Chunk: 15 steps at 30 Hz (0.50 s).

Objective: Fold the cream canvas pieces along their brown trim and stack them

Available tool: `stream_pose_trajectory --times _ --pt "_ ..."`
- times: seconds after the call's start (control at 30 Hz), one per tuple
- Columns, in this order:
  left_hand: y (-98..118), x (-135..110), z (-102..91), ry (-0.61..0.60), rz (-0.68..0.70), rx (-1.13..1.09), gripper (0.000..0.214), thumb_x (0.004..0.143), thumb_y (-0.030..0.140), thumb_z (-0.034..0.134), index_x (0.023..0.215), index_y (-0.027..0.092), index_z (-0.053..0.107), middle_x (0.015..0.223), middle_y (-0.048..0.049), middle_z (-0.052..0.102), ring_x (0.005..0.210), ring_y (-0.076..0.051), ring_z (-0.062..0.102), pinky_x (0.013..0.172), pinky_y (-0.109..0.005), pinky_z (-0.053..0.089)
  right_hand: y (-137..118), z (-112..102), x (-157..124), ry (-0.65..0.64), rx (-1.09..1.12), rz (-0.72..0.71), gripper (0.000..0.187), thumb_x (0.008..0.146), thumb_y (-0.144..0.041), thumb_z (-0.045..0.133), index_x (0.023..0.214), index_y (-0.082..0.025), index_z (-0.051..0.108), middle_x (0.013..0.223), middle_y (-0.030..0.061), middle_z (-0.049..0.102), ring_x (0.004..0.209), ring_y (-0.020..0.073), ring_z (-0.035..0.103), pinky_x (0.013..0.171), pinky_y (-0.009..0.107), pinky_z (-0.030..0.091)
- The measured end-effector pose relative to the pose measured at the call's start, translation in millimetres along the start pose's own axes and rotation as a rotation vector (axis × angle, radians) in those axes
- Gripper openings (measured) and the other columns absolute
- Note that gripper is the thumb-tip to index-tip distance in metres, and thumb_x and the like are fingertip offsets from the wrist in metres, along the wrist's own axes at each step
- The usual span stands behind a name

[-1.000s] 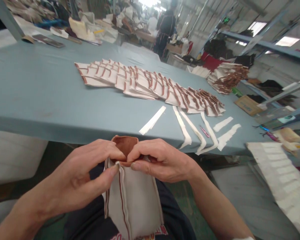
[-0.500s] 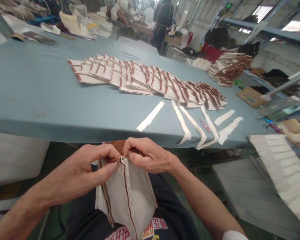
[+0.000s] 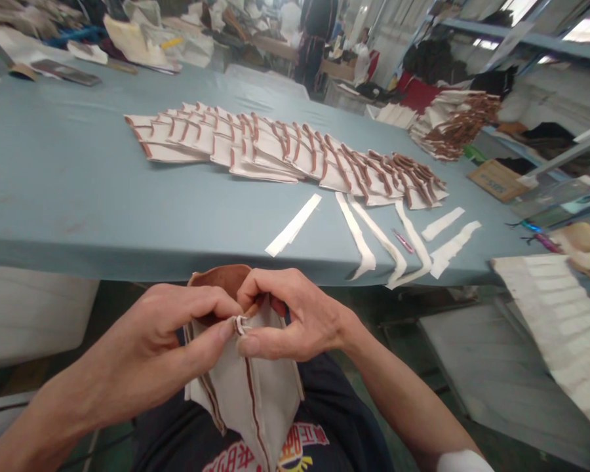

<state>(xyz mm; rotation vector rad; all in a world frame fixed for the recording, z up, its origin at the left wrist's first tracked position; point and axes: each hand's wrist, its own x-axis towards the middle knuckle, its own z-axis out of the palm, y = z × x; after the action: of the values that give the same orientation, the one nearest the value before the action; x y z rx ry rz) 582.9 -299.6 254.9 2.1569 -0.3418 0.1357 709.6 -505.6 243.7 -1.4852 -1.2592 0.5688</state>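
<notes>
Above my lap hangs a cream sewn fabric pouch (image 3: 280, 387) with brown-edged seams and a brown inside at its open top. My left hand (image 3: 181, 337) pinches the pouch's rim at the left of the middle seam, thumb in front. Just right of that seam, my right hand (image 3: 288, 314) grips the same rim, with its thumb pressed on the outer face and its fingers curled over the edge. The two thumbs nearly meet at the seam's top. The pouch's lower tip runs down past the frame's bottom edge.
On the blue-covered table (image 3: 78, 183) lies an overlapping row of cream-and-brown pieces (image 3: 270, 147). White strips (image 3: 295, 226) and a small pink tool (image 3: 402, 240) are nearer the front edge. Another stack (image 3: 457, 124) and a cardboard box (image 3: 496, 180) stand right. A person (image 3: 314, 39) stands far behind.
My right thumb has slid down and left onto the seam, below the rim. The pouch's mouth gapes wider, showing more brown inside. The view has shifted slightly.
</notes>
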Motion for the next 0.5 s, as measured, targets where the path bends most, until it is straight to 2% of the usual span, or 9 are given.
stream_pose_trajectory --times 0.13,0.27,0.4,0.5 --pt "4 -2 2.5 -0.020 -0.062 -0.042 0.034 0.107 0.029 0.056 0.079 0.024 0.073 0.067 0.0061 0.069 0.056 -0.011 0.061 0.053 -0.019 0.045 -3 -1 2 -0.020 -0.001 0.043 0.042 0.092 -0.054 0.086 0.089 -0.022 0.058 0.082 -0.0041 0.060 0.078 0.0130 0.056 0.073 0.026 0.046" --pt "7 0 5.8 -0.022 -0.080 -0.105 0.034 0.107 0.030 0.057 0.077 0.024 0.071 0.065 0.0061 0.065 0.056 -0.012 0.059 0.053 -0.019 0.045 0 -2 3 -0.076 0.145 0.034 0.040 0.095 -0.048 0.087 0.090 -0.021 0.058 0.080 -0.0052 0.059 0.071 0.0106 0.052 0.066 0.024 0.044" --pt "4 0 8.3 -0.006 -0.118 -0.152 0.034 0.105 0.030 0.057 0.076 0.024 0.073 0.066 0.0061 0.065 0.057 -0.012 0.058 0.053 -0.019 0.044 7 -3 2 -0.127 0.251 0.075 0.039 0.097 -0.047 0.088 0.091 -0.020 0.059 0.078 -0.0064 0.056 0.065 0.0089 0.047 0.059 0.022 0.041" --pt "-1 -3 9.5 -0.001 -0.172 -0.160 0.035 0.105 0.033 0.058 0.075 0.023 0.073 0.064 0.0054 0.062 0.056 -0.012 0.056 0.052 -0.019 0.043 8 -3 1 -0.140 0.264 0.106 0.038 0.101 -0.048 0.083 0.091 -0.020 0.059 0.077 -0.0058 0.056 0.065 0.0095 0.048 0.058 0.022 0.040"
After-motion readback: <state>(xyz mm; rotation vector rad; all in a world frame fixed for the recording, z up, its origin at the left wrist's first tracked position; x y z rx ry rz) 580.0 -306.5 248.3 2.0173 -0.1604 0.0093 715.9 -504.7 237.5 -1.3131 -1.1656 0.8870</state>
